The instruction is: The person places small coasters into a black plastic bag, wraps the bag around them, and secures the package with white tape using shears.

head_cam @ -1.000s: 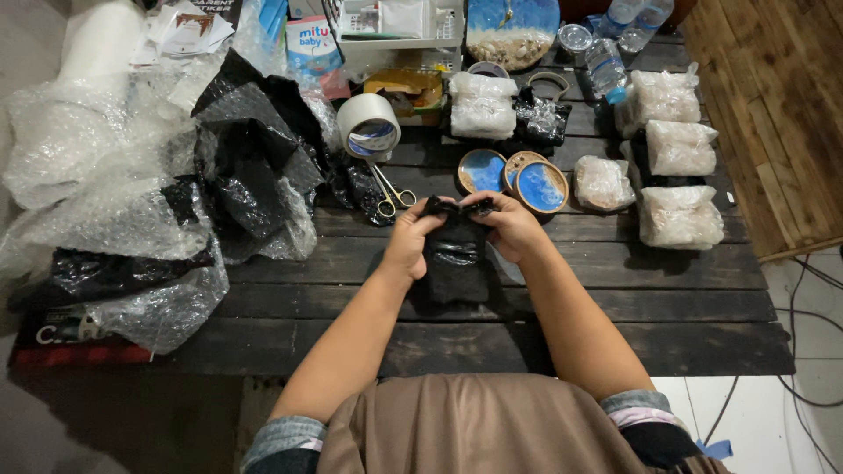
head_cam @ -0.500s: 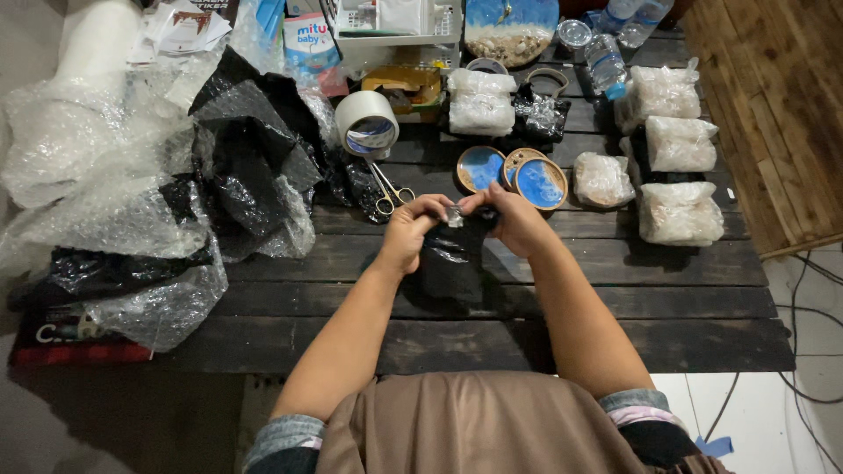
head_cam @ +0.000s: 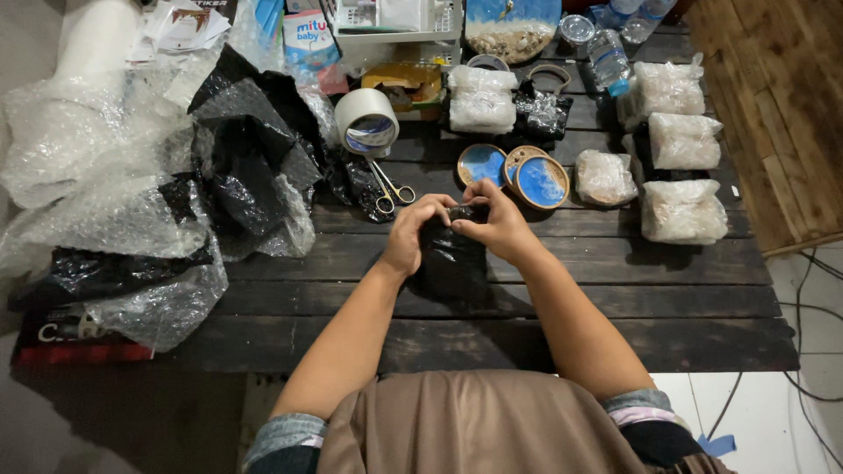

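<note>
A small parcel in black plastic wrap (head_cam: 452, 263) rests on the dark wooden table (head_cam: 667, 307), straight in front of me. My left hand (head_cam: 411, 233) grips its upper left corner. My right hand (head_cam: 496, 224) pinches the top edge from the right, the fingertips of both hands meeting over the black wrap. Just beyond my hands lie three round blue-and-tan coasters (head_cam: 514, 174). Scissors (head_cam: 391, 191) with pale handles sit to the left of them, under a roll of clear tape (head_cam: 369, 123).
Heaps of clear bubble wrap (head_cam: 97, 184) and black plastic sheet (head_cam: 250, 158) cover the left of the table. Several bubble-wrapped parcels (head_cam: 680, 211) stand at the right, water bottles (head_cam: 608, 60) at the back, cables (head_cam: 812, 290) on the floor right.
My hands have drawn closer together over the top of the black parcel. Its top edge, held spread apart a second ago, is now folded down and pinched shut.
</note>
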